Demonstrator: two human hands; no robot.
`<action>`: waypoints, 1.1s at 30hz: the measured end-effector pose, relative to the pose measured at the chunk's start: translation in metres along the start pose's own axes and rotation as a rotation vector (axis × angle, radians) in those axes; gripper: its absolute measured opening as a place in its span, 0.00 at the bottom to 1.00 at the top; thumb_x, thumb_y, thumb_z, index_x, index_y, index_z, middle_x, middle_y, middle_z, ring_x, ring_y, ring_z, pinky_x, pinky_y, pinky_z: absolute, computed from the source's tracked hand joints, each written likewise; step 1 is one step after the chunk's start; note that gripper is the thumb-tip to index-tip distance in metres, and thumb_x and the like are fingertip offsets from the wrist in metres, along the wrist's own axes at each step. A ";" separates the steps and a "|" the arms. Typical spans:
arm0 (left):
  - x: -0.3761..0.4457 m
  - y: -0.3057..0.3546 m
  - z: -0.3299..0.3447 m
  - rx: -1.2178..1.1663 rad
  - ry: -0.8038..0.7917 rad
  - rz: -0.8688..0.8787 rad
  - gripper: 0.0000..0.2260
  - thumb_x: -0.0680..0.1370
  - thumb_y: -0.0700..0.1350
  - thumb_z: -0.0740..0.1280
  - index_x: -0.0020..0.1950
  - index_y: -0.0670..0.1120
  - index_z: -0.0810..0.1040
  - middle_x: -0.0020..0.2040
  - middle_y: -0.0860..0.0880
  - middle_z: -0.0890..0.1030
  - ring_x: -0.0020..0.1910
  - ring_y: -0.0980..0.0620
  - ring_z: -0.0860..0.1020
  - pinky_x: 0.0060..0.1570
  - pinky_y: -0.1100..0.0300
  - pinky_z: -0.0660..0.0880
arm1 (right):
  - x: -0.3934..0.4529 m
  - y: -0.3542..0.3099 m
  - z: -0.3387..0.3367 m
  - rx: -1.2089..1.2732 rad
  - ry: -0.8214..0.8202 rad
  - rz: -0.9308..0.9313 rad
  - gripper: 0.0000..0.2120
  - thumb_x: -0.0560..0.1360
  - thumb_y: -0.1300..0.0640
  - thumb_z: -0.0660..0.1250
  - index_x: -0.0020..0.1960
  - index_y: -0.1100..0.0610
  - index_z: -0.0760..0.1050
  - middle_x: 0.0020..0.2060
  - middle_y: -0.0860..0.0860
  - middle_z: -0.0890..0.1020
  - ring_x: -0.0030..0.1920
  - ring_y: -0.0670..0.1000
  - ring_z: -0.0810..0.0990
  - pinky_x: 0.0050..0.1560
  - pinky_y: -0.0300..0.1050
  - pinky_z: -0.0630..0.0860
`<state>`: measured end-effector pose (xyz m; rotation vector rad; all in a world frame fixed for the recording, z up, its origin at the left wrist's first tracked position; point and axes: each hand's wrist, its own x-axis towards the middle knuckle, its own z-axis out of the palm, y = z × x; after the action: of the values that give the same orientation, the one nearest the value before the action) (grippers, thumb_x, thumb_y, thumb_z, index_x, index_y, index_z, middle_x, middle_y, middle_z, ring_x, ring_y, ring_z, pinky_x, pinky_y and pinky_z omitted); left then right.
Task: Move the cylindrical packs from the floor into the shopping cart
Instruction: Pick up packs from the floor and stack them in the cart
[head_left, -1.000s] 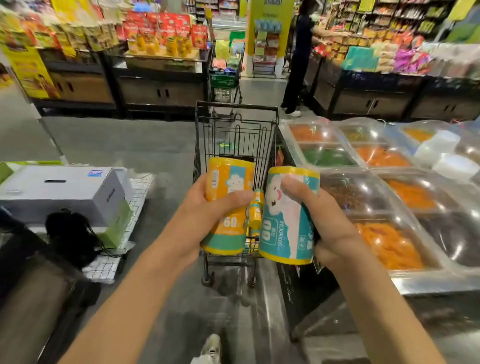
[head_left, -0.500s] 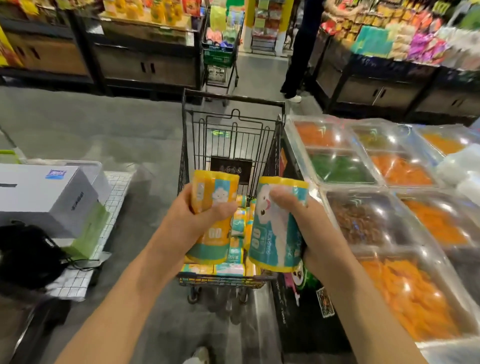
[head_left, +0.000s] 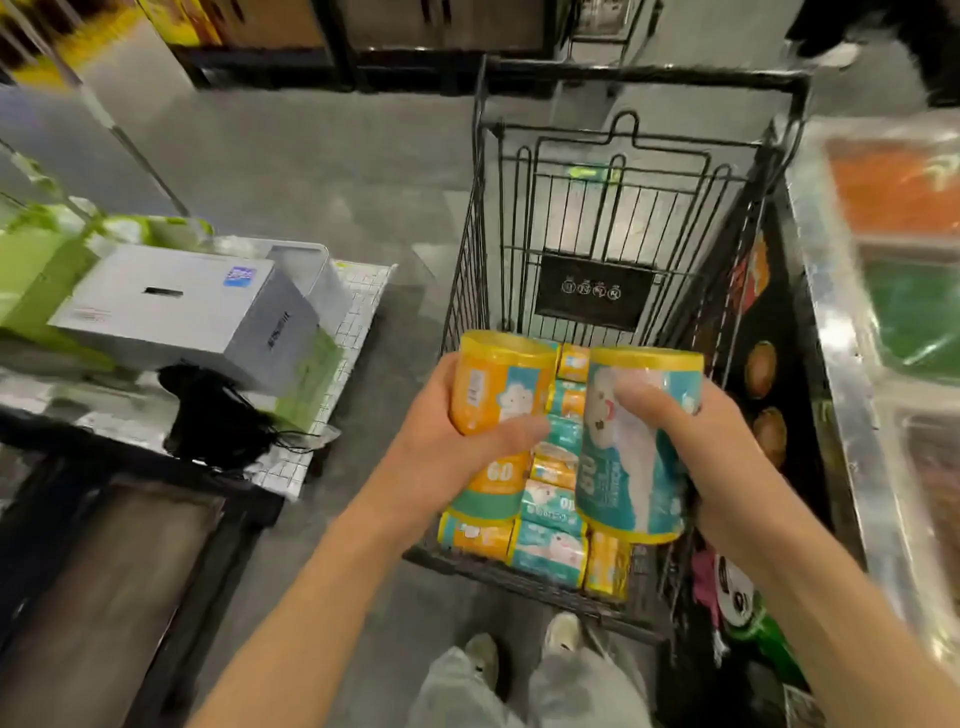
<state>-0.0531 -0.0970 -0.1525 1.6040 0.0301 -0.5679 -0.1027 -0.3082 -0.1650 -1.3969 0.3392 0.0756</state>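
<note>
Nearest the camera, two shoes (head_left: 524, 649) and pale trouser legs stand on the grey floor just behind the shopping cart (head_left: 613, 218); two bare forearms reach forward over its near end; the left hand (head_left: 452, 447) is clasped round one upright orange pack (head_left: 498, 395), thumb across its front; the right hand (head_left: 691, 447) is clasped round one upright teal pack (head_left: 631, 467), fingers curled over its upper face; both held packs sit side by side, apart, above the basket; beneath them lie further cylindrical packs (head_left: 550, 545), roughly nine visible between and under the held pair, exact count uncertain owing to blur and cover; one grey box (head_left: 182, 306) rests on a low stand to the left, well apart from the cart; one display counter (head_left: 841, 395) runs just beside the cart's right side; against the frame half a second earlier, the view has tilted downward, the feet have come into sight, and both packs stand further over the basket
</note>
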 end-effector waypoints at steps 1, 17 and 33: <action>0.009 -0.008 -0.001 0.031 0.006 -0.009 0.29 0.65 0.44 0.82 0.62 0.49 0.75 0.53 0.48 0.86 0.51 0.47 0.85 0.49 0.51 0.83 | 0.010 0.006 -0.003 -0.014 -0.012 0.007 0.23 0.68 0.45 0.76 0.59 0.55 0.80 0.50 0.54 0.88 0.49 0.55 0.88 0.46 0.49 0.83; 0.135 -0.174 -0.038 0.526 -0.119 -0.010 0.32 0.64 0.54 0.84 0.62 0.58 0.71 0.51 0.57 0.83 0.49 0.58 0.83 0.50 0.59 0.80 | 0.124 0.198 -0.016 -0.308 0.014 0.134 0.37 0.62 0.38 0.80 0.63 0.57 0.75 0.53 0.53 0.86 0.52 0.54 0.86 0.56 0.61 0.82; 0.181 -0.270 -0.047 1.816 -0.690 0.330 0.34 0.73 0.58 0.73 0.69 0.52 0.57 0.59 0.48 0.74 0.58 0.44 0.76 0.52 0.50 0.73 | 0.164 0.288 -0.022 -1.448 -0.269 0.078 0.44 0.67 0.30 0.74 0.70 0.55 0.62 0.57 0.54 0.75 0.56 0.59 0.75 0.44 0.51 0.72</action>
<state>0.0266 -0.0738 -0.4704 2.8592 -1.6492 -0.9124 -0.0234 -0.3022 -0.4878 -2.7548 0.0648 0.6704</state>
